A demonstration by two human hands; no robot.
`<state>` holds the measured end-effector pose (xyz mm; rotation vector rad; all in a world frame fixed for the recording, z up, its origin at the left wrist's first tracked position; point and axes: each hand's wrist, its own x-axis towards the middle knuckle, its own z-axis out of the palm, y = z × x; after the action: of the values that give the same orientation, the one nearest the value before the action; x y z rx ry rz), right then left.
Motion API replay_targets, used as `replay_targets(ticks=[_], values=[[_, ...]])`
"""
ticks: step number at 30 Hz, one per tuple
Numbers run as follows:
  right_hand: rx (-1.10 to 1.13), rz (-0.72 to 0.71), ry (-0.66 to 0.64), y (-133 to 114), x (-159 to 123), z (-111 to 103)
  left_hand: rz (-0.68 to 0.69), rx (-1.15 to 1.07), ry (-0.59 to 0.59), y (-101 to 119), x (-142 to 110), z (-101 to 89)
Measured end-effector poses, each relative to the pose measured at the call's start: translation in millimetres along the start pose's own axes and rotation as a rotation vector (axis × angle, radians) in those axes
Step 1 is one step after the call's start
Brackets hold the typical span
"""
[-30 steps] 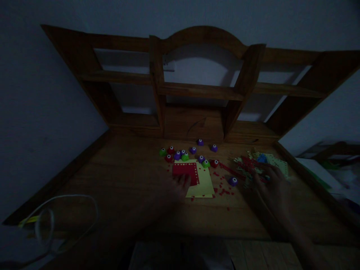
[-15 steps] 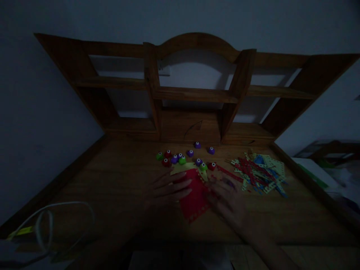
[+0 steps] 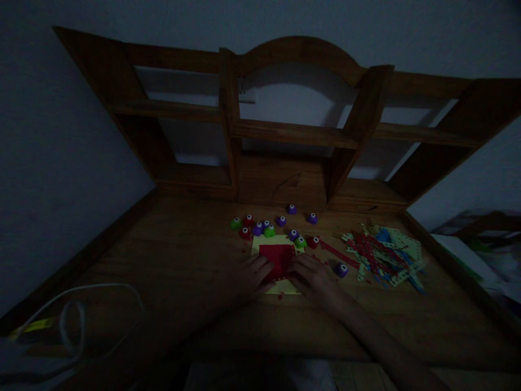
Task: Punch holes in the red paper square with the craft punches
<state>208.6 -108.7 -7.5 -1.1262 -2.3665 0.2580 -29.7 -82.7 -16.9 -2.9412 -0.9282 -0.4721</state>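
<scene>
In the dim head view, a red paper sheet [image 3: 279,258] with a row of punched holes along its edges lies over a pale yellow sheet [image 3: 280,289] on the desk. My left hand [image 3: 252,274] grips the red sheet's left edge, its fingers bent. At the right edge, my right hand [image 3: 311,274] holds the same sheet, thumb side toward the middle. Several small eye-topped paper punches stand just beyond: a green one [image 3: 236,223], a red one [image 3: 245,233], a purple one [image 3: 281,221]. Another purple punch [image 3: 342,269] sits right of my right hand.
A heap of perforated paper strips [image 3: 378,255] in red, yellow and blue lies at the right. Tiny red paper bits dot the desk. A wooden shelf unit [image 3: 293,130] rises at the back. A white cable [image 3: 73,326] loops at the lower left.
My right hand has come from the strip heap back to the red sheet. The sheet, turned askew half a second ago, now lies straighter over the yellow one, with both hands on it.
</scene>
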Motion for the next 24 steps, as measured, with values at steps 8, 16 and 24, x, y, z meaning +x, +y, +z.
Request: replay_targets(ticks=[8,16,24], values=[[0.270,0.019,-0.063,-2,-1,-8,-0.012,0.034,-0.110,9,8,-14.3],[0.302,0.119,-0.112,-11,5,-6,0.076,-0.063,-0.106,0,15,-11.3],[0.349,0.192,-0.213,-14,8,-12,0.141,-0.363,-0.205,-20,24,-20.2]])
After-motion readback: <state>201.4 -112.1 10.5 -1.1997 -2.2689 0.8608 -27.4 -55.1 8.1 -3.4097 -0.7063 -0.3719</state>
